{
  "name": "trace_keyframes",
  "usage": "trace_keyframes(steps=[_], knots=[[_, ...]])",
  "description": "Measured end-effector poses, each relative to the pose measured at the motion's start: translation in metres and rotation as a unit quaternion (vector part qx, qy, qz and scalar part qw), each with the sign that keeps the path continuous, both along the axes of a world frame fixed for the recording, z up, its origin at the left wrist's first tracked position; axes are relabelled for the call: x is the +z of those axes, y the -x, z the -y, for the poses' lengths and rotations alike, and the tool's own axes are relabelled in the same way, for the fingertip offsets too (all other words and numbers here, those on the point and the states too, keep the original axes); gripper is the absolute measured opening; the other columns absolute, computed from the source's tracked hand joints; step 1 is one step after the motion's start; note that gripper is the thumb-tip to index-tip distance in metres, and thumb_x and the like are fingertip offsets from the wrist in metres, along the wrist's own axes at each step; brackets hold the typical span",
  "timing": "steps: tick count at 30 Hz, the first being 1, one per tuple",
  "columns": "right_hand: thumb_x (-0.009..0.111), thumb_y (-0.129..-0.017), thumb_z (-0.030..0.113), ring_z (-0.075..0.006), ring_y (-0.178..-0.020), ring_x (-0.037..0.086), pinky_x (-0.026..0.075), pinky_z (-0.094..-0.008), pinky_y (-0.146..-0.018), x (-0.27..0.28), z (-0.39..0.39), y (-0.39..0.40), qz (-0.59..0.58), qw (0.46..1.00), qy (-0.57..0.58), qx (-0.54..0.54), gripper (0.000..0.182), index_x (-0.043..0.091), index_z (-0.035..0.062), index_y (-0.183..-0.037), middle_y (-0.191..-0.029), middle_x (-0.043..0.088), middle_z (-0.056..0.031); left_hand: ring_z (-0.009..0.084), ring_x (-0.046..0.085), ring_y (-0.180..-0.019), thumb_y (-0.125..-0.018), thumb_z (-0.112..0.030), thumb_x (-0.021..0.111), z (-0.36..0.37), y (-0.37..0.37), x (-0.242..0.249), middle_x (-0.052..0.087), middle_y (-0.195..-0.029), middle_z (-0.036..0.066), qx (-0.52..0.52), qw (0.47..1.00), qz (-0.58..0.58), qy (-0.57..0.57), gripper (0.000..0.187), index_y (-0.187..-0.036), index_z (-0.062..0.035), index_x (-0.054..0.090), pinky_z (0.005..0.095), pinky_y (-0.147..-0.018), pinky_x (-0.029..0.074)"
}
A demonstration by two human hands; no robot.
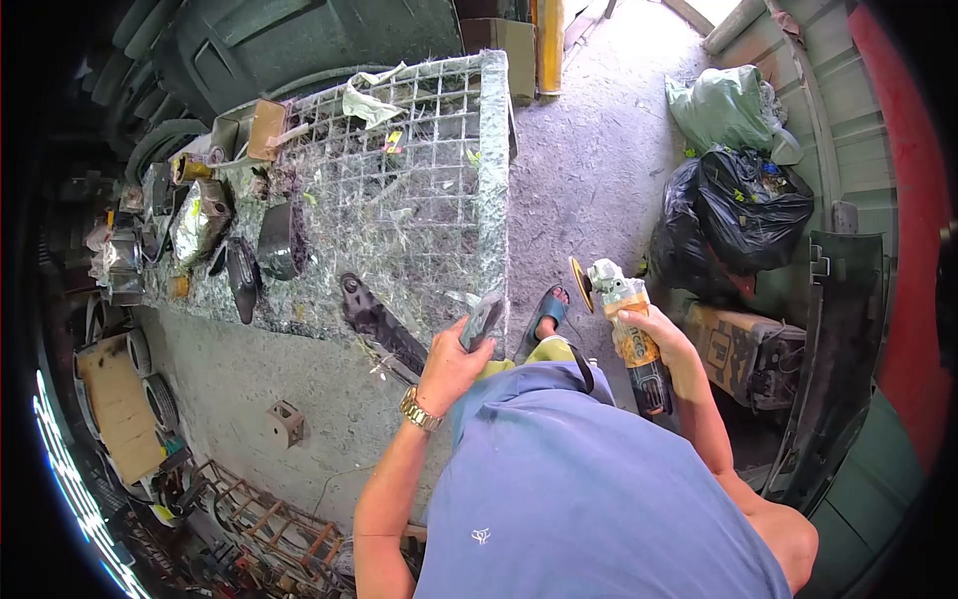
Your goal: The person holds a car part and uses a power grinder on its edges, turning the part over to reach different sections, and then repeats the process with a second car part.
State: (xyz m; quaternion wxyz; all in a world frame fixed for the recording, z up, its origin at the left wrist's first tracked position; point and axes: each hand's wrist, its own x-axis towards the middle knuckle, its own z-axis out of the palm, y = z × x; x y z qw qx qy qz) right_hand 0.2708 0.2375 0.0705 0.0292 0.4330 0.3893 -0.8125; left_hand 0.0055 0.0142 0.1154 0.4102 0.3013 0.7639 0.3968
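Note:
My right hand (pixel 661 334) is wrapped round a yellow and black angle grinder (pixel 637 344), held upright with its metal head and round disc pointing away from me. In my left hand (pixel 454 367), which wears a gold watch, a small dark grey piece (pixel 485 321) is gripped between thumb and fingers at the table's near right corner. Its exact kind does not show. Beside that hand, a long black part (pixel 382 327) lies slanting across the edge of the grid-topped table (pixel 494 180).
Several dark parts, a clear plastic-wrapped bundle (pixel 201 220) and a yellow tape roll (pixel 190 168) crowd the table's left side. Black garbage bags (pixel 753 205) and a cardboard box (pixel 743 349) stand to the right. On the floor at left are a hollow block (pixel 285 424) and a wooden ladder (pixel 269 509).

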Motion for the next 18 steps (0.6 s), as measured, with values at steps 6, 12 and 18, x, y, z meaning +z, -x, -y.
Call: trace_keyframes(steps=[6, 12, 18], knots=[[0.074, -0.084, 0.038, -0.0123, -0.061, 0.061, 0.051, -0.0286, -0.054, -0.003, 0.005, -0.007, -0.010, 1.000, -0.007, -0.012, 0.046, 0.059, 0.0040, -0.112, -0.079, 0.061, -0.0040, 0.0100, 0.065, -0.070, -0.087, -0.009, 0.071, -0.003, 0.016, 0.037, 0.068, -0.076, 0.003, 0.074, 0.979, 0.187, -0.015, 0.020, -0.103, 0.0020, 0.067, 0.0258, -0.064, 0.053], [0.072, -0.085, 0.039, -0.0124, -0.060, 0.060, 0.050, -0.0287, -0.053, -0.003, 0.003, -0.014, -0.032, 0.999, -0.023, -0.021, 0.046, 0.058, 0.0037, -0.111, -0.078, 0.060, -0.0034, 0.0155, 0.066, -0.068, -0.085, -0.004, 0.071, -0.002, 0.015, 0.065, 0.067, -0.076, 0.007, 0.140, 0.955, 0.255, -0.056, 0.017, -0.099, 0.0004, 0.065, 0.0318, -0.067, 0.056], [0.072, -0.084, 0.041, -0.0147, -0.055, 0.060, 0.050, -0.0302, -0.050, -0.006, -0.005, -0.022, -0.046, 0.997, -0.047, -0.028, 0.048, 0.056, 0.0035, -0.110, -0.076, 0.060, -0.0047, 0.0188, 0.065, -0.070, -0.084, -0.002, 0.070, 0.002, 0.007, 0.077, 0.065, -0.076, 0.009, 0.165, 0.928, 0.316, -0.109, 0.017, -0.099, -0.0008, 0.061, 0.0362, -0.066, 0.056]])
